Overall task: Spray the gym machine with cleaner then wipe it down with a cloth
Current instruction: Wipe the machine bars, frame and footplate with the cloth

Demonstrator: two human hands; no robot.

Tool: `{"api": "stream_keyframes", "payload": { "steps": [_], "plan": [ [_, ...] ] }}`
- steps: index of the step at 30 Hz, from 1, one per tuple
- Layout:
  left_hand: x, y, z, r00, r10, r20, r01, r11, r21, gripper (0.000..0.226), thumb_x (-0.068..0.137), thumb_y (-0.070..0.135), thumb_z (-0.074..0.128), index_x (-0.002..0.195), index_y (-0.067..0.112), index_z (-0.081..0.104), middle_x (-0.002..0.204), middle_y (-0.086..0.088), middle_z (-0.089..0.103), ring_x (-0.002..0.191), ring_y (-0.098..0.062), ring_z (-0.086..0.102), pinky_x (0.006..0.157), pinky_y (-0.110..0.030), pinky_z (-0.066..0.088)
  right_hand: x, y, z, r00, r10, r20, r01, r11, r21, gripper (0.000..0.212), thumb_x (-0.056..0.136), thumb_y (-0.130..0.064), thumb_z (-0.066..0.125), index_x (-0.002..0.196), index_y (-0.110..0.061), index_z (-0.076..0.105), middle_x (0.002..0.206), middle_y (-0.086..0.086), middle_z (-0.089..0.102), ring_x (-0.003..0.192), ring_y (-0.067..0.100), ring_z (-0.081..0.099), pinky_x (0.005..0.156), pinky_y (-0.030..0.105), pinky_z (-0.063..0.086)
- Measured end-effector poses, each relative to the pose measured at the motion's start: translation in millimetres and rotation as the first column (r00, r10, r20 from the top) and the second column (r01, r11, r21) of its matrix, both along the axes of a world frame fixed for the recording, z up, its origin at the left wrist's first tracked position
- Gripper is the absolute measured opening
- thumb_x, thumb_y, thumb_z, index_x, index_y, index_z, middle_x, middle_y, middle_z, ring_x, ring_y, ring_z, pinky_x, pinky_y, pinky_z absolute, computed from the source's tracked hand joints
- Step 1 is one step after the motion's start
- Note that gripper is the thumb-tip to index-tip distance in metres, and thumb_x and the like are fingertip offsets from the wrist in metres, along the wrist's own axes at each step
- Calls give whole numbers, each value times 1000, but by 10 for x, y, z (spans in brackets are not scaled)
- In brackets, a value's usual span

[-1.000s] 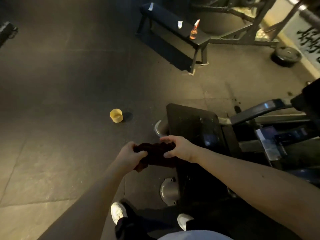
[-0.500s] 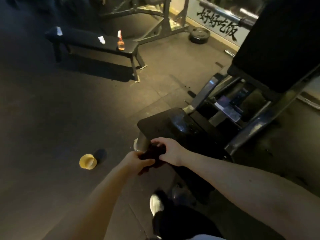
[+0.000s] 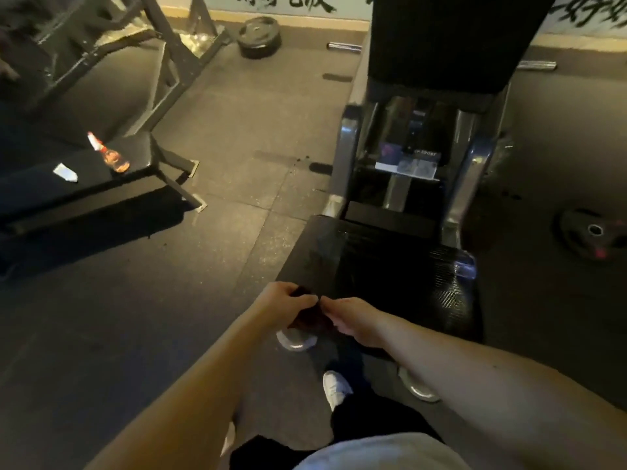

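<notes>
Folding is what has changed most: a second ago the dark reddish-brown cloth (image 3: 307, 318) was stretched wide between the person's hands, and now it is gathered into a small wad. The left hand (image 3: 288, 301) and the right hand (image 3: 358, 320) are drawn close together, fingertips almost touching, each pinching the fabric. The view has also swung round to face the black padded, chrome-framed gym machine (image 3: 342, 154) squarely, with its textured black seat pad (image 3: 383, 266) just beyond the hands and its tall black backrest (image 3: 451, 39) behind. The wad hangs at the pad's near edge (whether it touches the pad cannot be told in this dim light). The orange spray bottle with a white-and-red nozzle (image 3: 110, 154) stands upright on the black flat bench surface (image 3: 51, 195) well to the left, held by neither hand, as in the earlier views. That suggests the spraying is finished or set aside and the cloth is being readied as a wiping pad, with the seat the likely first stretch.
</notes>
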State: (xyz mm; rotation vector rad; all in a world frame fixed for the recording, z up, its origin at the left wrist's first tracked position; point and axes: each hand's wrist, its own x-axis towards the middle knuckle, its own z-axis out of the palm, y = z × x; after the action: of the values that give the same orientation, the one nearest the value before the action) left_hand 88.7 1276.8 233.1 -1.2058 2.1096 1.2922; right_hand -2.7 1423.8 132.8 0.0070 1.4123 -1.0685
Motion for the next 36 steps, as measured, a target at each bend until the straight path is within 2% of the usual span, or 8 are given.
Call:
{"api": "stream_keyframes", "payload": {
  "steps": [3, 7, 14, 18, 22, 27, 31, 36],
  "plan": [
    [-263, -451, 28, 997, -75, 10, 74, 997, 29, 17, 97, 39, 69, 94, 22, 67, 93, -3, 69, 90, -20, 68, 87, -34, 58, -155, -399, 186, 947, -235, 218, 246, 969, -24, 40, 104, -42, 56, 126, -10, 67, 109, 5, 78, 108, 19, 69, 90, 33, 51],
    [-595, -958, -99, 995, -94, -22, 94, 995, 19, 21, 100, 30, 67, 106, 10, 70, 83, -1, 68, 73, -11, 65, 58, -17, 51, -300, -859, 242, 854, -430, 292, 446, 895, 14, 31, 107, -24, 52, 131, -7, 62, 120, 11, 72, 113, 24, 65, 89, 34, 49],
    [-1252, -1657, -491, 892, -447, -69, 448, 894, -7, 16, 99, 28, 69, 99, 13, 73, 72, 2, 65, 62, -8, 59, 46, -10, 37, -440, -1471, -172, 682, -730, -43, 725, 668, 166, 40, 96, -18, 70, 135, -11, 64, 123, 11, 71, 114, 28, 69, 100, 41, 56],
    [-1552, -1953, -540, 654, -756, -25, 756, 651, 69, 21, 100, 37, 66, 97, 17, 73, 78, -1, 66, 64, -10, 58, 52, -19, 40, -285, -1792, -183, 608, -753, -250, 779, 507, 369, 23, 94, -38, 69, 107, -21, 75, 106, 5, 73, 103, 25, 68, 101, 46, 55],
    [-1735, -2148, -542, 430, -902, -32, 899, 424, 108, 22, 98, 45, 66, 93, 24, 70, 95, -1, 68, 80, -13, 66, 67, -27, 50, -79, -2078, -167, 273, -948, -162, 900, 192, 391, 53, 82, -50, 72, 122, -17, 66, 121, 9, 67, 111, 29, 63, 106, 47, 50],
    [-1751, -2200, -496, 290, -949, -126, 956, 281, 79, 19, 93, 46, 72, 84, 30, 68, 96, 2, 67, 86, -16, 67, 77, -35, 57, 196, -2336, 26, -185, -982, 50, 963, -170, 211, 19, 103, -18, 58, 119, -15, 67, 116, 11, 69, 109, 28, 64, 98, 40, 50],
    [-1674, -2209, -464, 174, -976, -128, 985, 172, 29, 14, 94, 44, 72, 90, 32, 65, 92, 2, 67, 80, -13, 65, 68, -28, 49, 424, -2450, 2, -252, -944, 212, 964, -227, 138, 24, 105, -15, 52, 124, -12, 67, 120, 12, 70, 115, 30, 63, 96, 37, 49],
    [-1622, -2234, -490, 100, -988, -113, 990, 111, -90, 10, 98, 28, 70, 93, 34, 62, 84, 8, 63, 78, -9, 62, 61, -20, 41, 644, -2450, -95, -211, -973, 93, 976, -205, 71, 26, 98, -14, 66, 123, -15, 68, 124, 10, 70, 121, 29, 63, 102, 41, 51]
  ]
}}
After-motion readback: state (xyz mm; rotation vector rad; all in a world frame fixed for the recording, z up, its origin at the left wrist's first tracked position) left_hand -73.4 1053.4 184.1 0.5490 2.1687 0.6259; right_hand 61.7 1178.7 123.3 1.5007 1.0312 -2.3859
